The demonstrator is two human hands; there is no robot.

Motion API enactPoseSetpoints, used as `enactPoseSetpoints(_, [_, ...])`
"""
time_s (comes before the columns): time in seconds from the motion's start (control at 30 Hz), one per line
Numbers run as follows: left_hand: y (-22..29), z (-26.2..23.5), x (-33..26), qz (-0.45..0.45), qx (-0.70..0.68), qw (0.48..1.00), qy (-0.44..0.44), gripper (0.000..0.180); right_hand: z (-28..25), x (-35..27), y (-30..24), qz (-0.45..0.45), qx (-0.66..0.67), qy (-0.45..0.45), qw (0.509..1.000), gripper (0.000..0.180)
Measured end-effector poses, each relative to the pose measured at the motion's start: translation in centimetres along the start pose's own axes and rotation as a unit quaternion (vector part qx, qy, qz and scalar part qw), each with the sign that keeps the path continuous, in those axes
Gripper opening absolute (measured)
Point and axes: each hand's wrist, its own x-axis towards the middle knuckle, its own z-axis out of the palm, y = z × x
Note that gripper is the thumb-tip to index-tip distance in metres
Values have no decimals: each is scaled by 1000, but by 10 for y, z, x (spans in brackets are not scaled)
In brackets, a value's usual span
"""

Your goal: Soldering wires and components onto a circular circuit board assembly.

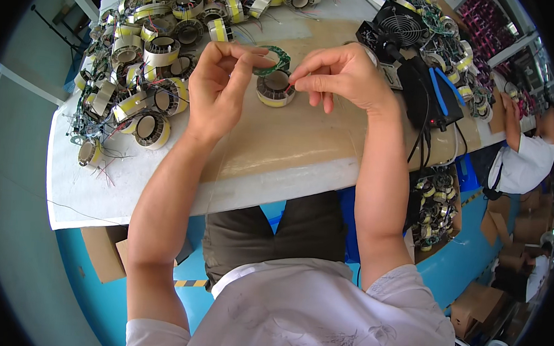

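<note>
Between finger and thumb, my left hand grips a small round green circuit board by its edge. Just below the board, a motor stator stands upright on the brown table mat, a ring-shaped coil core wrapped in white and yellow. On its right side my right hand is closed in a pinch, and a thin red wire shows at the fingertips. The board hangs over the stator's far rim; whether they touch I cannot tell.
Many similar stators with loose wires are heaped at the left and back. To the right stand a black fan and a black box carrying blue-handled pliers. More stators fill a carton below. Another person sits far right.
</note>
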Motion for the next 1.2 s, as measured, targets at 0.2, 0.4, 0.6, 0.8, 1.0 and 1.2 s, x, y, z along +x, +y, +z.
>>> enactPoseSetpoints(0.2, [1, 1, 0, 0, -13, 1000, 6, 9, 15, 9, 3, 23, 41, 53, 998, 21])
enactPoseSetpoints(0.4, [-1, 0, 0, -3, 7, 1000, 2, 8, 20, 12, 2, 37, 60, 75, 995, 20])
enactPoseSetpoints(0.6, [-2, 1, -1, -1, 1, 1000, 10, 9, 23, 13, 4, 23, 40, 84, 995, 18])
enactPoseSetpoints(0.8, [-3, -1, -1, 9, 7, 1000, 5, 8, 23, 15, 6, 19, 36, 86, 995, 18])
enactPoseSetpoints(1.0, [-5, -1, 0, 10, -9, 1000, 8, 9, 22, 14, 7, 17, 31, 86, 996, 16])
enactPoseSetpoints(1.2, [-4, 1, -1, 16, -2, 1000, 7, 8, 23, 12, 1, 24, 22, 93, 995, 18])
